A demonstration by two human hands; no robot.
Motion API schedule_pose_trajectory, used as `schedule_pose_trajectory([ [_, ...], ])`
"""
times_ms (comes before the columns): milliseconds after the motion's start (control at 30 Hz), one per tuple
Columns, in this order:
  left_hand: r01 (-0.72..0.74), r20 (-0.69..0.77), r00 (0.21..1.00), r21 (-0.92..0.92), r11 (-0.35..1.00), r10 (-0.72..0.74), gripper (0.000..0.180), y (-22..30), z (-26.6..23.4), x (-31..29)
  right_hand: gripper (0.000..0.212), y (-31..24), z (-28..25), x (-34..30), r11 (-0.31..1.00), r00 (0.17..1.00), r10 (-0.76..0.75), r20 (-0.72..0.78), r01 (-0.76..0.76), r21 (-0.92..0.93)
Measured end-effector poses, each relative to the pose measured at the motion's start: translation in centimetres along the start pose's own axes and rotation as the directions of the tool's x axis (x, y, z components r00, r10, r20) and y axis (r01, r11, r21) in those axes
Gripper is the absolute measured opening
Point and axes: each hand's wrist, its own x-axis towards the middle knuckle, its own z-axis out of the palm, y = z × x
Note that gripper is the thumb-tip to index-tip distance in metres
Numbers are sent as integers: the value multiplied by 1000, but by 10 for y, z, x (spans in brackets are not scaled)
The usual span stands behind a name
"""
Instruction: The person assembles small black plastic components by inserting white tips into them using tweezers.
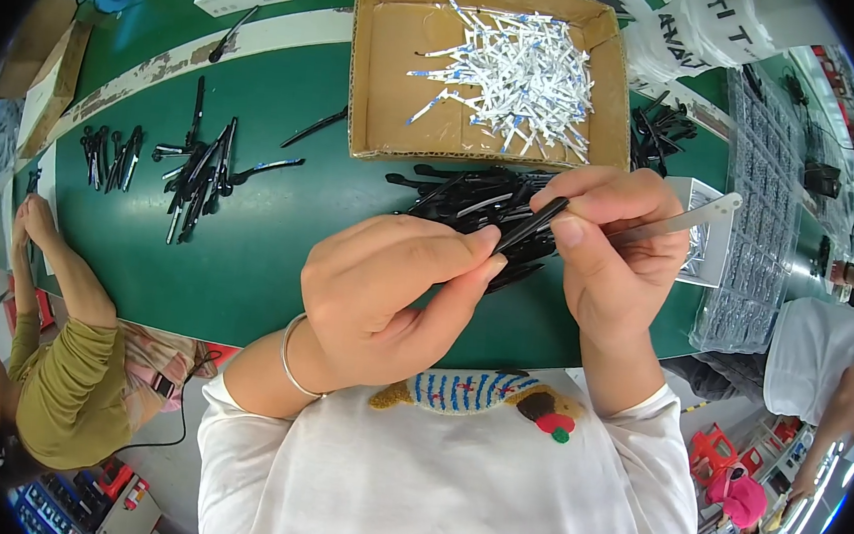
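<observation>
your left hand (395, 285) is drawn to a pinch, thumb and forefinger on the near end of a slim black stick (530, 227). your right hand (623, 257) is curled, a flat silver metal strip (687, 218) held across it, its fingertips at the stick's far end; whether they grip it cannot be told. the stick spans the gap between both hands. advised: pinch firmly, without bending it. findings: a heap of black sticks (463, 198) lies beyond your hands, partly hidden by them; farther, a cardboard tray (390, 93) of white-and-blue slips (532, 85). caution: the strip crosses a small white box (725, 245) beside your right hand.
</observation>
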Motion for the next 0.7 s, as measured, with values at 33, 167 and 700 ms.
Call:
schedule_pose_trajectory([
  [33,42,10,999,-12,999,-42,18,2,0,-1,18,2,-1,0,997,997,-72,9,72,-3],
  [167,64,38,997,-45,997,-62,17,4,1,-1,16,-3,-4,0,996,996,-78,42,80,-41],
  [700,465,180,871,-601,650,-457,10,4,14,-7,11,-12,2,-2,808,912,411,-9,-360,467],
])
